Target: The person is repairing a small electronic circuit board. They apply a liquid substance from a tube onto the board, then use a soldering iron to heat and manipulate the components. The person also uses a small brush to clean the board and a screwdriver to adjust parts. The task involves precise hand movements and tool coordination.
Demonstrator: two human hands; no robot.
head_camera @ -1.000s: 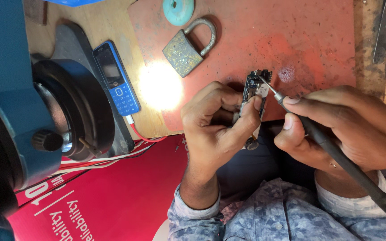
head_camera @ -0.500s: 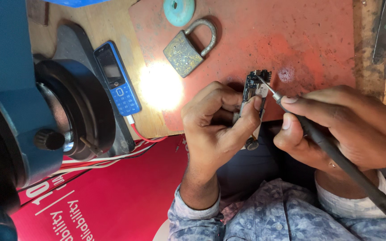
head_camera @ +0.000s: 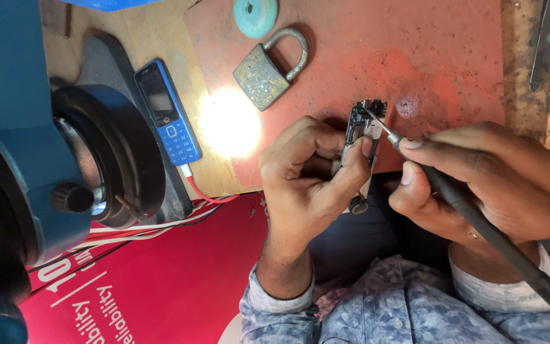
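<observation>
Black iron (head_camera: pixel 479 220) pinched in right hand (head_camera: pixel 491 185), tip on board (head_camera: pixel 361 130) that left hand (head_camera: pixel 307 185) grips over red mat (head_camera: pixel 415 57)

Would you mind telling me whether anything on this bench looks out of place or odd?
A rusty padlock lies on the red mat, unrelated to the circuit board the left hand grips and the right hand's soldering iron touches. The mat is also scuffed and stained.
</observation>
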